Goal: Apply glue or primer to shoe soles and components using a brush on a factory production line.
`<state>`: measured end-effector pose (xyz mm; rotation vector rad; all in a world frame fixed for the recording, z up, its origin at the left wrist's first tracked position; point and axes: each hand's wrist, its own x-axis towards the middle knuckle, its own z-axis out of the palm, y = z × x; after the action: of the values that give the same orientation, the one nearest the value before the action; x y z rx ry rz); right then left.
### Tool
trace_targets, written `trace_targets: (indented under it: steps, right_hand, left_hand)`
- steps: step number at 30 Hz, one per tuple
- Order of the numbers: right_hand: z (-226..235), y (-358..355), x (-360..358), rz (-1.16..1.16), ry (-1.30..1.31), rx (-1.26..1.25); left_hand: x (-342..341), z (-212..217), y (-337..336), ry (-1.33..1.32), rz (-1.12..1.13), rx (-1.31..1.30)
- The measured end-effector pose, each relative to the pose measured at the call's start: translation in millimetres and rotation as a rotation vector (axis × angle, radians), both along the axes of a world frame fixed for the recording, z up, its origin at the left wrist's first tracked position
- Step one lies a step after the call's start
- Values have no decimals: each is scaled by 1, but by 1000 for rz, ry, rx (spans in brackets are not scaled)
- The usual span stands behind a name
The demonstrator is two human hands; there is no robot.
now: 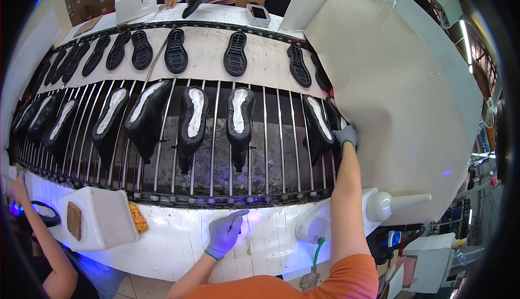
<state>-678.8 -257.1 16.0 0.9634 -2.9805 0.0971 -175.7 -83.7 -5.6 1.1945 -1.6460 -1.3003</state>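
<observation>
My right hand [345, 135], in a grey glove with a green cuff, reaches out to the far right end of the roller conveyor. Its fingers close on a black shoe upper [334, 113] there, partly hidden by the hand and the pale panel. Just left of it, another black shoe upper [318, 123] leans sole side up, with a white strip along its bottom. Over the near white ledge, my left hand [225, 235] hangs loosely with fingers partly extended and nothing in it. Several similar uppers [239, 116] stand along the metal rods.
Black soles [235, 54] lie in a row on the beige belt [208, 52] beyond the rods. A large pale panel [395, 82] hoods the right end. White containers [100, 217] stand on the near ledge [179, 228]. Across the conveyor, a person holds a black sole [192, 3]; another works at left.
</observation>
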Motion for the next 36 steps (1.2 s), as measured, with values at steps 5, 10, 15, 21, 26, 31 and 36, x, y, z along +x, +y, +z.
trace_targets:
  steps: [5,10,15,21,26,31,36]
  right_hand:
    - [7,4,28,-54,74,-21]
    - [34,20,45,94,129,42]
    - [96,29,78,144,51,142]
    - [148,72,118,116,-14,44]
    - [194,111,139,256,-158,-28]
    - [242,168,202,551,-357,-133]
    - [220,255,269,1210,-662,-573]
  left_hand:
    - [-4,-1,2,5,23,18]
    - [-9,-3,2,-29,55,53]
    - [-9,-6,4,-9,46,-11]
    - [-9,-11,5,10,38,-73]
    - [-8,-17,7,81,12,-40]
    - [-22,31,4,400,-30,32]
    - [-21,81,34,394,114,-25]
